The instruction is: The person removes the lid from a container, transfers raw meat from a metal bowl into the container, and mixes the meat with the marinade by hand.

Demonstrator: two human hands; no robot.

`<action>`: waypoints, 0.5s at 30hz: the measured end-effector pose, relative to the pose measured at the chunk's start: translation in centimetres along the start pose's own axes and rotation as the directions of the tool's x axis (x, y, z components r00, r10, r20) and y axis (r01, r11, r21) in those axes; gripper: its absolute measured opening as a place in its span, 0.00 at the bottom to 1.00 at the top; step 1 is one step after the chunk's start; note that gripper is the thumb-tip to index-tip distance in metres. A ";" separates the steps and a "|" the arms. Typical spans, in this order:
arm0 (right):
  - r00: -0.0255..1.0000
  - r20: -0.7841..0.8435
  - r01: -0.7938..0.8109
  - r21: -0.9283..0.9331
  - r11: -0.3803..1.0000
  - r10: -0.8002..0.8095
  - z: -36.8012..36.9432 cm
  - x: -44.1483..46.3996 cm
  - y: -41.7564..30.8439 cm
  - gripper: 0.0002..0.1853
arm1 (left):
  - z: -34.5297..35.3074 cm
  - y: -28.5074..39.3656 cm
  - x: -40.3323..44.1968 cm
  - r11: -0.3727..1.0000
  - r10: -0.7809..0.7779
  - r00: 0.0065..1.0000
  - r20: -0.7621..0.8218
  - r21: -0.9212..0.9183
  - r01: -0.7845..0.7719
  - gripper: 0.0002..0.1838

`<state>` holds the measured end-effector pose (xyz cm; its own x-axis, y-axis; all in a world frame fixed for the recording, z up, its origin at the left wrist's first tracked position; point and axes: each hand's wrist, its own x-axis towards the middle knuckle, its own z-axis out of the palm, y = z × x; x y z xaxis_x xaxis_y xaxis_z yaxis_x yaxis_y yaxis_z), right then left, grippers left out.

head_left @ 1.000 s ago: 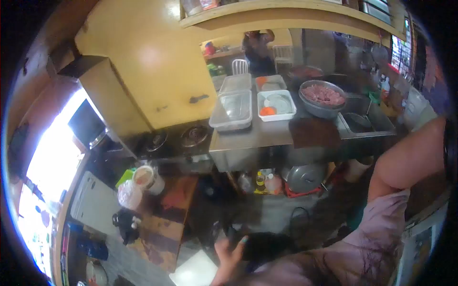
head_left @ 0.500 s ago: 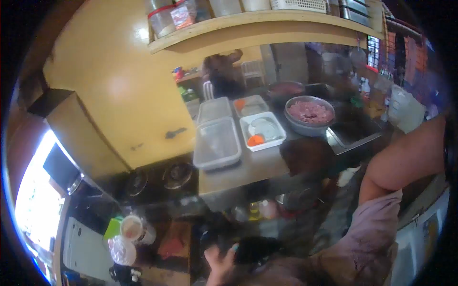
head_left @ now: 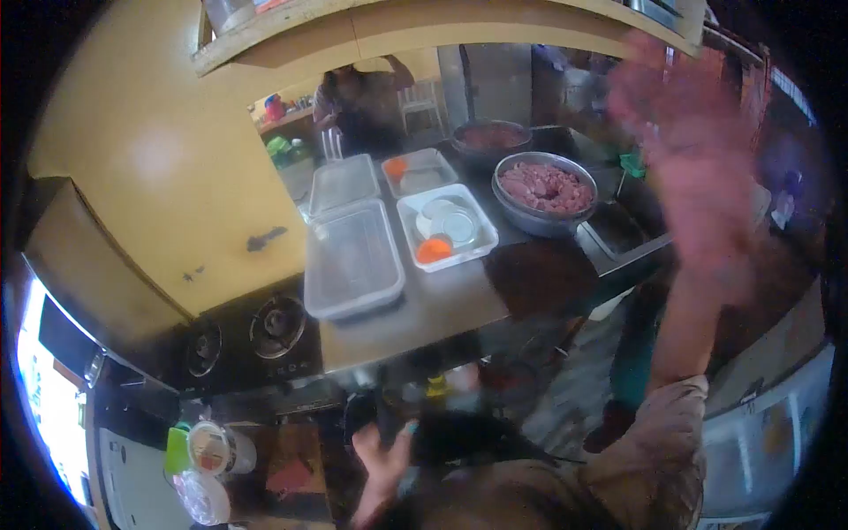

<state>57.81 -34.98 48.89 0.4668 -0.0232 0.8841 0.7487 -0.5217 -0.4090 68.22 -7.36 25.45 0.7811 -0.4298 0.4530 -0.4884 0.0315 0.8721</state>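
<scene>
At the bottom centre is my left hand (head_left: 382,452), thumb and fingers apart, beside dark shapes; nothing shows in it. On the right, my right hand (head_left: 649,93) is raised near the shelf, reddish and smeared by motion, so its fingers and any held thing cannot be made out. Nearest below it on the steel counter (head_left: 415,322) stands a metal bowl (head_left: 512,201) full of raw meat pieces (head_left: 545,185). To its left are a white tray (head_left: 484,246) with round clear lids and an orange item (head_left: 434,251), and a translucent plastic box (head_left: 353,256).
A black stove (head_left: 278,327) adjoins the counter at left. Below it, a tub (head_left: 212,447) and a plastic bag (head_left: 202,496) stand by a wooden surface (head_left: 256,442). The sink (head_left: 614,231) is at right, under a high shelf (head_left: 442,26). A mirror (head_left: 380,106) reflects a person.
The view has shifted, bringing the stove and counter closer. My right hand, out of view before, now appears at the upper right. My left hand keeps the same spread shape.
</scene>
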 end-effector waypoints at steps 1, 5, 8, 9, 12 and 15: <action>0.998 0.038 -0.056 0.044 0.997 0.055 0.2 -0.6 1.4 0.31 | 0.4 -0.7 0.6 0.998 0.029 0.999 0.019 0.060 -0.030 0.08; 0.886 0.406 -0.153 -0.202 0.967 0.225 -0.4 -5.1 10.6 0.25 | 4.2 -1.2 3.6 0.985 0.080 0.996 0.039 0.149 -0.085 0.09; 0.561 0.691 -0.431 -0.227 0.873 0.457 2.6 -9.9 14.6 0.24 | 7.7 -1.5 6.5 0.988 0.112 0.985 0.129 0.094 -0.124 0.09; 0.519 0.741 -0.457 -0.181 0.871 0.426 3.4 -10.0 14.5 0.24 | 8.6 -2.1 7.3 0.987 0.129 0.975 0.183 0.076 -0.144 0.10; 0.611 0.722 -0.504 0.039 0.863 0.325 5.3 -12.5 15.1 0.21 | 10.7 -5.9 7.6 0.991 0.083 0.959 0.272 0.081 -0.109 0.13; 0.681 0.674 -0.565 0.236 0.791 0.286 5.5 -13.2 16.1 0.19 | 12.7 -6.6 8.5 0.995 0.046 0.930 0.365 0.070 -0.076 0.19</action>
<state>66.28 -38.37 29.34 0.8493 0.4097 0.3329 0.4391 -0.1983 -0.8763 73.15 -22.64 21.23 0.5619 -0.7276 0.3935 -0.5727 0.0011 0.8198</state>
